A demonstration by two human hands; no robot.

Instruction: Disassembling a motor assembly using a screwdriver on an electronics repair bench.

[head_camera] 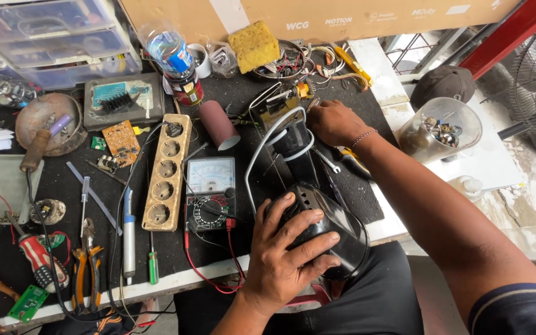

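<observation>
My left hand lies spread over a rounded black plastic housing at the bench's front edge, holding it. A white cable and black parts run from the housing up toward my right hand. That hand rests on the black mat, fingers curled around small metal and wire parts beside a yellow-handled tool. An analog multimeter with red and black leads sits just left of the housing.
A beige power strip, a roll of sandpaper, screwdrivers, pliers, a soldering iron and circuit boards crowd the left. A clear jar of metal parts and a dark cap sit right. Plastic drawers stand behind.
</observation>
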